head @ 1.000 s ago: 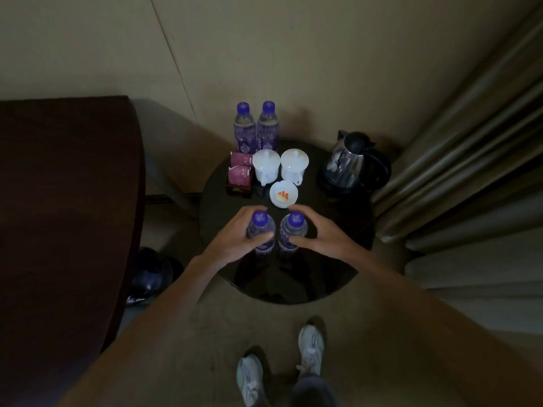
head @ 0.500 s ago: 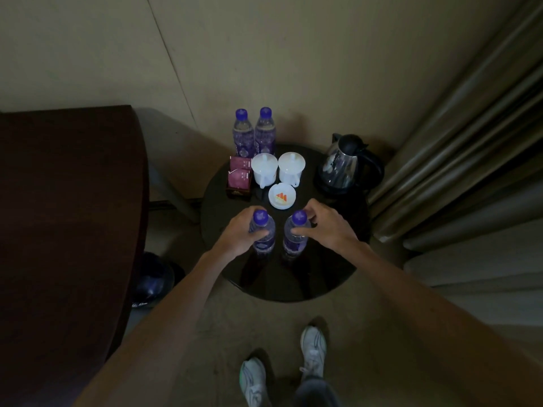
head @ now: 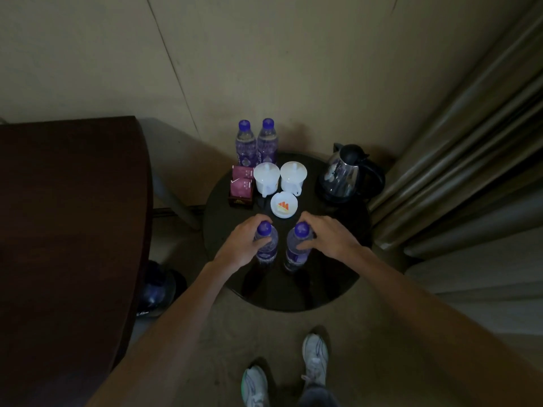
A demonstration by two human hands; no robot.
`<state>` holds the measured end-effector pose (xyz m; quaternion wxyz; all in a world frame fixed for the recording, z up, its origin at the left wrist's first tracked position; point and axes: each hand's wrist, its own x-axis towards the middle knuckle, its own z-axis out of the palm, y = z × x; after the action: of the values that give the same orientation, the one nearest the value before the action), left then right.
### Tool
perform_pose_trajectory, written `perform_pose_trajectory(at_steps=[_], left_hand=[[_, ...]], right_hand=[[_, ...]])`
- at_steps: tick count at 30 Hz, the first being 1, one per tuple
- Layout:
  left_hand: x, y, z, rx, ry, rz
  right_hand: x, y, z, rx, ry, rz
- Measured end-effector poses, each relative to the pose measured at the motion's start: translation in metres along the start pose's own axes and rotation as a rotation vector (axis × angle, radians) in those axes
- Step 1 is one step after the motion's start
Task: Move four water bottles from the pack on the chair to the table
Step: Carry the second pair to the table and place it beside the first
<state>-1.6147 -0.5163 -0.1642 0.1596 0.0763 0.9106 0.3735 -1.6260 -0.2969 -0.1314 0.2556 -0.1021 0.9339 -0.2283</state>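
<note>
Two water bottles with purple caps stand upright near the front of the round dark table (head: 329, 292). My left hand (head: 241, 245) wraps the left bottle (head: 266, 248) just below its cap. My right hand (head: 326, 239) holds the right bottle (head: 297, 251) from the right side. At the table's far edge two more purple-capped bottles (head: 244, 145) (head: 267, 143) stand side by side against the wall. The chair and the pack are out of view.
Two white lidded cups (head: 266, 179), a small white dish (head: 283, 205), a box of pink sachets (head: 241, 186) and a black kettle (head: 349, 174) fill the table's back half. A dark wooden surface (head: 67, 230) lies left, curtains (head: 470, 171) right, my shoes (head: 315, 359) below.
The two front bottles and my hands have drawn slightly apart on the table; the gap between the bottles is wider than a second ago. The camera has tilted a little.
</note>
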Motion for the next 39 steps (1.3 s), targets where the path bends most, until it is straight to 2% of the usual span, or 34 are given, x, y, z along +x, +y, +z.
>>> perform_pose_trajectory(at_steps=[4,6,8,10,12,13,17,22,26,29,33,39], left_hand=[[0.0,0.0,0.004,-0.006,0.016,-0.008],[0.0,0.0,0.004,-0.009,0.017,-0.015],[0.001,-0.001,0.003,-0.01,0.016,-0.009],[0.001,-0.001,0.003,-0.011,0.017,-0.005],[0.001,0.0,0.003,-0.018,0.019,-0.011],[0.0,0.001,0.003,-0.023,0.021,-0.015],[-0.001,0.001,0.003,-0.03,0.021,-0.014],[0.001,0.0,0.003,-0.016,0.038,0.001],[0.001,-0.001,0.001,-0.012,0.02,-0.015],[0.002,0.001,-0.001,-0.004,0.003,-0.016],[0.001,0.001,-0.005,-0.042,-0.024,-0.025],[0.001,-0.003,-0.005,0.008,-0.01,0.006]], right_hand=[[0.004,-0.005,0.009,-0.388,0.086,0.176],[0.003,-0.006,0.016,-0.484,0.126,0.257],[0.001,-0.002,0.011,-0.382,0.103,0.218],[-0.004,0.0,-0.004,-0.213,-0.011,0.049],[-0.007,-0.002,-0.016,-0.255,-0.141,-0.111],[-0.007,-0.004,-0.018,-0.29,-0.167,-0.135],[-0.004,-0.014,-0.014,-0.252,-0.082,-0.062],[0.003,-0.019,0.007,-0.398,0.124,0.017],[0.007,-0.02,0.016,-0.359,0.024,-0.09],[0.002,-0.018,0.015,-0.195,-0.065,-0.058],[-0.001,-0.016,0.017,0.104,-0.044,0.067],[0.003,-0.017,0.013,0.16,-0.021,0.012]])
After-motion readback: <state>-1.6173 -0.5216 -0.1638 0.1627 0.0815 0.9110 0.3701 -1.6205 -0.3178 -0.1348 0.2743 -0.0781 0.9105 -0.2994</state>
